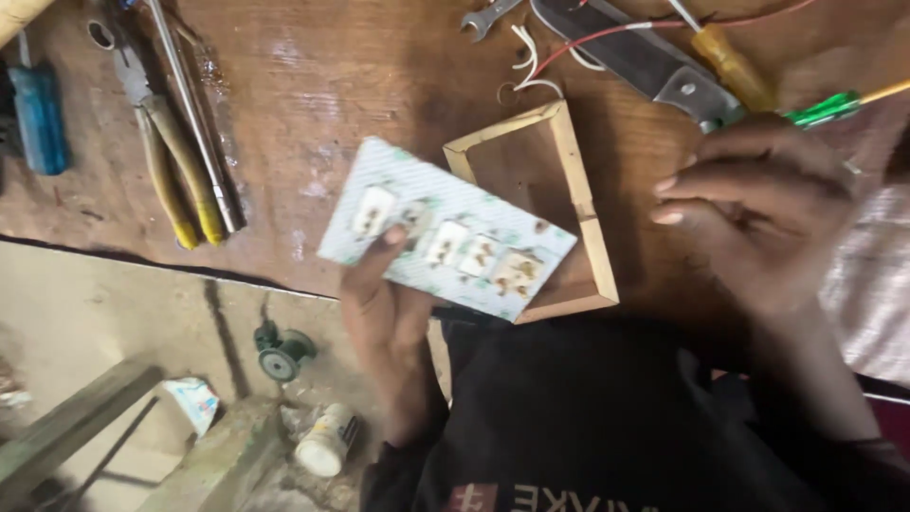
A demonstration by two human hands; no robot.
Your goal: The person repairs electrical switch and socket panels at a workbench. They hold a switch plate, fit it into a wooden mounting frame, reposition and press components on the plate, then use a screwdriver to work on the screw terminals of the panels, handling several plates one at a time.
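My left hand [384, 313] holds a white patterned switch plate [445, 232] by its lower edge, thumb on its face. The plate carries several switch and socket inserts and is tilted over an open wooden box frame [583, 213] lying on the brown workbench [313, 85]. My right hand [758, 209] hovers to the right of the frame with fingers curled and apart, holding nothing. It sits just below a green-handled screwdriver [825, 109].
Yellow-handled pliers [171, 171] and a metal rod [194, 118] lie at the left, beside a blue tool [40, 118]. A spanner [488, 17], white and red wires [540, 57], a knife [654, 66] and a yellow-handled screwdriver [730, 66] lie at the back. Below the bench edge, clutter covers the floor.
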